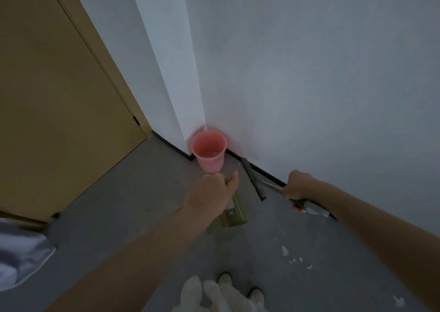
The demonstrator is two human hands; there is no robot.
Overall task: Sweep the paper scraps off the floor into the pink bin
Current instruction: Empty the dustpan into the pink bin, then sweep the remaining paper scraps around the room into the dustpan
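Floor (147,192): grey, meeting white walls at a corner beside a tan door (52,97).
Pink bin (209,151): upright in that corner, pale bits showing inside.
Left hand (212,197): curled around the handle of a greenish dustpan (234,213), held just in front of the bin.
Right hand (297,185): fist closed on a broom (253,178) handle; the dark head lies along the skirting.
Paper scraps (294,257): several white pieces on the floor near the person's feet, well apart from the bin.
Risk: a hard stroke could scatter the light scraps; tipping the dustpan carelessly might knock the bin over.
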